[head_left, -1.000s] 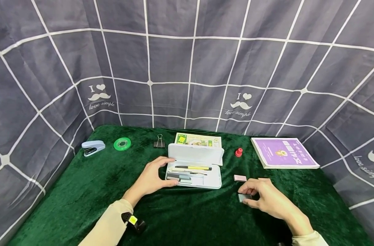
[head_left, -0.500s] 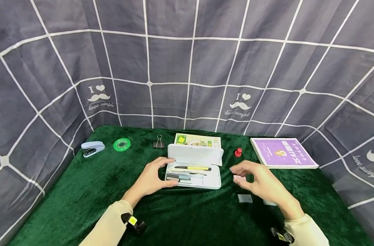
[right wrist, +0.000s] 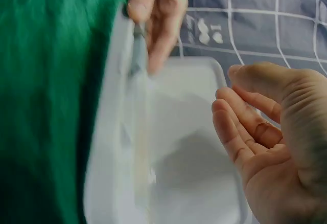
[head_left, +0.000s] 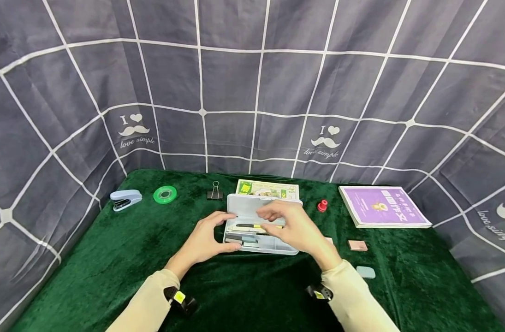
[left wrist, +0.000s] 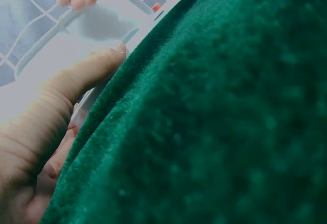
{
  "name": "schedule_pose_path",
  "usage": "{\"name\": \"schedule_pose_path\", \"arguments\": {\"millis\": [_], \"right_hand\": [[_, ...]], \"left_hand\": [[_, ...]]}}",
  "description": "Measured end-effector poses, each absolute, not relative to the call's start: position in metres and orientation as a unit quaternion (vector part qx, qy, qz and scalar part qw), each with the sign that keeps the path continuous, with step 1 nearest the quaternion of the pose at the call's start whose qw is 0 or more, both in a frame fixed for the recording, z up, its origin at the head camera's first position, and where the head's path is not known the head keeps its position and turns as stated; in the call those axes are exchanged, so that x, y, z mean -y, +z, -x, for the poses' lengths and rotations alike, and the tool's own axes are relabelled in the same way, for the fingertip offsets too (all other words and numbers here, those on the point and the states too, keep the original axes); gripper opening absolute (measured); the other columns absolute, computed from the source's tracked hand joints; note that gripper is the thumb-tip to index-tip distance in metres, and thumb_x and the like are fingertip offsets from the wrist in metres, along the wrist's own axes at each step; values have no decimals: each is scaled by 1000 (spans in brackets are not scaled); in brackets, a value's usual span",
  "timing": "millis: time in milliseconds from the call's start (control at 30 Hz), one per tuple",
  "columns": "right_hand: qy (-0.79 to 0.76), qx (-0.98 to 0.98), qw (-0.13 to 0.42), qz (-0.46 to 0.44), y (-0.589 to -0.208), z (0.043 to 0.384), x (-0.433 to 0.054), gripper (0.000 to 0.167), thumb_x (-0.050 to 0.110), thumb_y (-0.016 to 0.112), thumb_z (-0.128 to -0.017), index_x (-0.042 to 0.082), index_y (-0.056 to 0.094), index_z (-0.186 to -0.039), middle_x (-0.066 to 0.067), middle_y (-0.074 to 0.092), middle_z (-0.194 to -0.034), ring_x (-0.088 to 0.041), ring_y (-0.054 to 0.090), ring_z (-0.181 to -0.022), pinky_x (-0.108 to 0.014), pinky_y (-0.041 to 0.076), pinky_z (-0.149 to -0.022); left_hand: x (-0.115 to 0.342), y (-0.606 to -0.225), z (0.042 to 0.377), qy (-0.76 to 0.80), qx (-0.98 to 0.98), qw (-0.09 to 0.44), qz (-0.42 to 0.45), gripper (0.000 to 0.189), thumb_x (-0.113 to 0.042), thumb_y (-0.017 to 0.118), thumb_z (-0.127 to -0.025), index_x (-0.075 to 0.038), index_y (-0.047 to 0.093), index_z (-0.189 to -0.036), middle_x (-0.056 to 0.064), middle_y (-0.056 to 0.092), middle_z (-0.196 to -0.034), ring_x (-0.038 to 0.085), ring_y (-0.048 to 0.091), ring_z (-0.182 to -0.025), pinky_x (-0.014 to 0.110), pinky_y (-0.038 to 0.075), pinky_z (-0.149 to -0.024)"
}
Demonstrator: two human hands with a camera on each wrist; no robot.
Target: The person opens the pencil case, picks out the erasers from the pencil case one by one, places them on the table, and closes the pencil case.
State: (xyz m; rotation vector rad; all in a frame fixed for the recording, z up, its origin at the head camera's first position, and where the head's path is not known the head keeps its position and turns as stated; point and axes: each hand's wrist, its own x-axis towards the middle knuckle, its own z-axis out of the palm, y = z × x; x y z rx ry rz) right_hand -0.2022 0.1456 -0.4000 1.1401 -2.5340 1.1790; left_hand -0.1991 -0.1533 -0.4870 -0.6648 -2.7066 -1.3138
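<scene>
A white pencil case (head_left: 277, 248) lies with its lid raised on the green cloth. In it are a yellow-and-black pen (head_left: 246, 225), other slim sticks and small grey pieces. My left hand (head_left: 204, 240) grips the case's left end, thumb at the front edge and fingers at the back. My right hand (head_left: 294, 226) hovers over the right half of the case, partly hiding it. The right wrist view shows the right fingers (right wrist: 248, 119) loosely bent, with nothing between them. Right of the case lie a pink block (head_left: 357, 245) and a pale blue block (head_left: 365, 272).
Behind the case lies a green-and-yellow booklet (head_left: 269, 188). A black binder clip (head_left: 215, 194), green tape roll (head_left: 165, 194) and blue stapler (head_left: 126, 199) stand left. To the right are a red stamp-like piece (head_left: 322, 206) and a purple book (head_left: 383, 206). A grey curtain (head_left: 235, 83) hangs behind.
My right hand has left the grey block on the cloth, passed over a pink block and moved left above the case. My left hand has stayed on the case.
</scene>
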Motion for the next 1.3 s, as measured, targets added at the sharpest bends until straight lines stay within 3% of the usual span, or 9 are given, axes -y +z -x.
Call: {"name": "schedule_pose_path", "arguments": {"millis": [333,600,800,1033,1300], "right_hand": [[336,857,9,-391,-433,200,-107,19,1,86,-96,6,82,-114,-3,76,-103,-10,73,-90,-28,64,-83],[298,871,-3,-389,-435,195,-103,17,0,82,-98,7,84,-113,-2,75,-101,-10,70,-88,-27,61,-81],[333,855,26,-397,-418,195,-115,18,-2,81,-97,7,84,-113,-3,74,-102,-15,70,-91,-31,62,-83],[326,851,114,-395,-387,188,-153,21,-3,82,-94,10,84,-110,0,77,-102,-15,70,-91,-37,63,-81],[298,870,168,-356,-374,160,-222,36,-9,84,-89,19,82,-110,11,73,-108,-8,66,-90,-20,54,-81]], "left_hand": [[155,-489,198,-425,875,41,226,80,-51,98,-85,-17,68,-152,1,66,-150,29,67,-134,55,57,-112],[157,-490,196,-415,881,46,222,79,-49,99,-84,-18,69,-151,1,67,-149,28,68,-132,54,57,-111],[154,-487,197,-423,877,41,223,80,-47,99,-84,-16,69,-151,2,66,-150,28,68,-133,53,57,-112],[152,-487,198,-429,875,36,222,80,-50,99,-84,-18,68,-151,1,66,-150,27,66,-135,52,57,-114],[151,-487,198,-431,874,31,223,83,-49,100,-83,-17,67,-152,2,65,-152,27,65,-137,52,56,-115]]}}
